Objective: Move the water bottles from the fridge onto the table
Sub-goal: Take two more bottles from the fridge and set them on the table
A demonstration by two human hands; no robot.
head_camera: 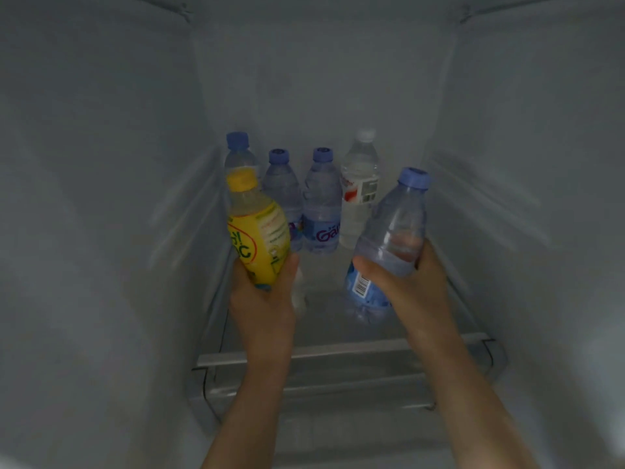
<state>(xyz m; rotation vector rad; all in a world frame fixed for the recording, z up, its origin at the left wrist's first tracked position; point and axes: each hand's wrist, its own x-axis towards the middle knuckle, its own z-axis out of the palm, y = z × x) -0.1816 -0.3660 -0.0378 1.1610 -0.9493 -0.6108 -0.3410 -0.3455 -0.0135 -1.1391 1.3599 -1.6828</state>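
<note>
Both my arms reach into the fridge. My left hand (262,296) grips a yellow drink bottle (258,231) with a yellow cap, lifted and tilted left. My right hand (411,286) grips a clear water bottle (392,228) with a blue cap and blue label, tilted right above the shelf. At the back of the glass shelf (338,350) stand three blue-capped water bottles: one at far left (237,154) partly hidden by the yellow bottle, one beside it (280,184), one in the middle (322,204). A white-capped clear bottle (360,187) stands to their right.
The grey fridge walls close in on the left (101,231) and right (524,214). The shelf's metal front rail (355,348) runs under my wrists, with another shelf edge (338,387) below it.
</note>
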